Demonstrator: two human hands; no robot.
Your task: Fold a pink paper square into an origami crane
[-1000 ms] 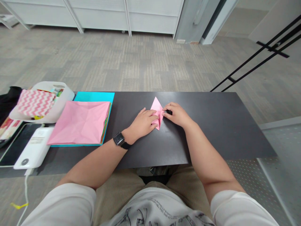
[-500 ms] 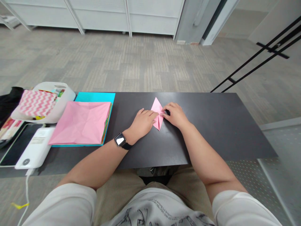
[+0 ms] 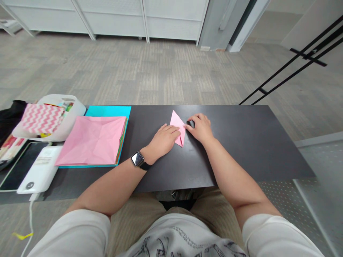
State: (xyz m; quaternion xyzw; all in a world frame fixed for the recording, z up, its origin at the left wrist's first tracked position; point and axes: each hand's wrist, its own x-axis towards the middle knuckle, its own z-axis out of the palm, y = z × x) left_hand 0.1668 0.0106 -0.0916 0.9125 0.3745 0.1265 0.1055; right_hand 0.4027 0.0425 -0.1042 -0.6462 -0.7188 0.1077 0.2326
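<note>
A small pink folded paper, pointed at its far and near ends, lies on the dark table in front of me. My left hand, with a black watch on the wrist, lies with fingers stretched flat on the paper's left half. My right hand is curled, its fingertips pressed together at the paper's right edge, where a flap is folded over.
To the left sits a stack of coloured sheets with a creased pink one on top and a cyan one beneath. Further left are a white basket holding chevron-patterned paper, a white power bank and a dark tablet.
The paper's right flap has been folded in toward the centre line, so the shape looks narrower. My right hand shifted slightly up along the right edge; my left hand stayed pressing.
</note>
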